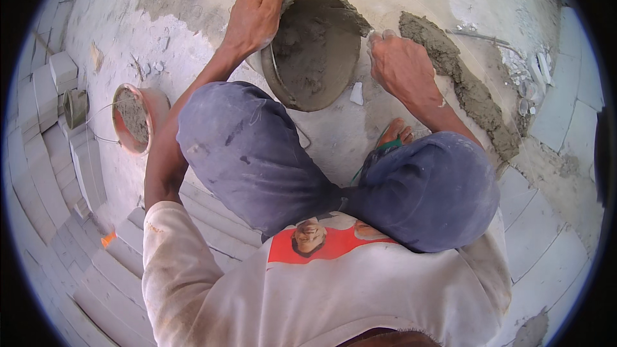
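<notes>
A round bucket (344, 71) is tipped toward me on the floor, with wet grey mortar (305, 42) coating its inside. At its upper left, my left hand (254, 19) is closed over the rim, thumb on top. My right hand (405, 67) is closed just beyond the right rim. It appears to grip a trowel (350, 18) smeared with mortar, lying across the bucket's upper right edge; the handle is hidden in my fist. Right of that hand, a long ridge of mortar (472, 83) lies on the floor.
A smaller reddish bucket (157, 112) with mortar stands at left, beside a small dark container (75, 108). Pale blocks (45, 99) are stacked on the left; more blocks (540, 250) lie at right. White rubble (524, 67) is scattered at upper right. My bent knees (247, 148) are close below the bucket.
</notes>
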Tool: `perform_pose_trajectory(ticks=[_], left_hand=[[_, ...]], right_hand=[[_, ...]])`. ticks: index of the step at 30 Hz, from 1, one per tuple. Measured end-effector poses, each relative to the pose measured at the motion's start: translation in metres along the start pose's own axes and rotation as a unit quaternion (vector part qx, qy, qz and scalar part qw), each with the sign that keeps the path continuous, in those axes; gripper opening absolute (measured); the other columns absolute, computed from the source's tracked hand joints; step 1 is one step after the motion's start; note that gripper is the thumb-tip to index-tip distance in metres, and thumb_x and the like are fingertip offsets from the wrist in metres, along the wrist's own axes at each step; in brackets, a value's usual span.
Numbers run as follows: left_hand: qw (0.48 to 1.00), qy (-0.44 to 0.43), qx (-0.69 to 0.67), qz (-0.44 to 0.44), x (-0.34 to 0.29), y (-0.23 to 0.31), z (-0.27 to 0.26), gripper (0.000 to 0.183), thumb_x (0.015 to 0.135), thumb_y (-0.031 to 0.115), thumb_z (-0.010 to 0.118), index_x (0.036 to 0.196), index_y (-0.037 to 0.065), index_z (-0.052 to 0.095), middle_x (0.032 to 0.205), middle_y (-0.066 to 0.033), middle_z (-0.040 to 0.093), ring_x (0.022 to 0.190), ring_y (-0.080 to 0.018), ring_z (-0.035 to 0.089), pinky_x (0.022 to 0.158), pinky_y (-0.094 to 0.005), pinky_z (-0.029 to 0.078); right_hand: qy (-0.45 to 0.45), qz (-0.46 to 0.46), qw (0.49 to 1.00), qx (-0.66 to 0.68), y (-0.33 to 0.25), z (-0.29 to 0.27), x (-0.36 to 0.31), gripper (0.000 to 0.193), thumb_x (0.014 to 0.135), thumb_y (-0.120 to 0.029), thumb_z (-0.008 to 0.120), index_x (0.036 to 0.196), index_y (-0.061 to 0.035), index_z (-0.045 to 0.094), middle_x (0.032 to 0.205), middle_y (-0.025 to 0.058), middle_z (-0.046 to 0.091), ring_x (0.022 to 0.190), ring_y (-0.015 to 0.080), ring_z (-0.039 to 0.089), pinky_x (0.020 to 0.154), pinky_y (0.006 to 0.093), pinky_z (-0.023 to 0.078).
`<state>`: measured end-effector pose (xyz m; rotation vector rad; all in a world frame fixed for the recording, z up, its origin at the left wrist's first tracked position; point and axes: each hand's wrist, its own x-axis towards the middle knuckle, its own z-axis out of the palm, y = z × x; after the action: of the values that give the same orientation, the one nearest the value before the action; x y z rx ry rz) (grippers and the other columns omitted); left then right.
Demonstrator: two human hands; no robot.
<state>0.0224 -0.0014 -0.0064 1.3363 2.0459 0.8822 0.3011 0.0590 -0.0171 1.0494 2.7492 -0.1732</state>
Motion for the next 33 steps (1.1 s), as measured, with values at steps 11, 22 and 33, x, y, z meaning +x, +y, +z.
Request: perform_pose_trajectory(ticks=[11,22,33], left_hand=[[0.986,0.036,-0.162,-0.024,-0.020,-0.015,-0.004,0.045,0.111,0.039,0.050,0.097,-0.001,0.066,0.081,0.0021,0.056,0.076,-0.0090,0.047,0.070,-0.0273,0.041],[0.992,0.086,-0.088,-0.006,-0.001,-0.014,-0.002,0.050,0.110,0.040,0.047,0.078,0.002,0.056,0.069,0.0007,0.048,0.068,-0.0117,0.043,0.064,-0.0326,0.038],[0.993,0.091,0.058,0.051,0.002,-0.053,-0.023,0.043,0.114,0.027,0.042,0.089,-0.003,0.061,0.074,-0.0114,0.060,0.069,-0.0201,0.050,0.068,-0.0383,0.043]], right_hand=[[-0.153,-0.214,0.929,0.259,0.014,0.036,0.021,0.037,0.092,-0.023,0.074,0.111,0.0088,0.075,0.086,0.0309,0.072,0.084,0.0421,0.075,0.079,0.0488,0.059],[-0.202,0.043,0.721,0.661,-0.029,0.038,-0.034,0.034,0.098,-0.028,0.078,0.101,0.0058,0.074,0.071,0.0034,0.064,0.066,0.0135,0.060,0.061,0.0352,0.050],[0.124,0.117,0.897,0.408,0.115,0.048,-0.145,0.037,0.092,-0.028,0.079,0.114,0.0021,0.078,0.100,0.0185,0.079,0.090,0.0247,0.075,0.081,0.0380,0.058]])
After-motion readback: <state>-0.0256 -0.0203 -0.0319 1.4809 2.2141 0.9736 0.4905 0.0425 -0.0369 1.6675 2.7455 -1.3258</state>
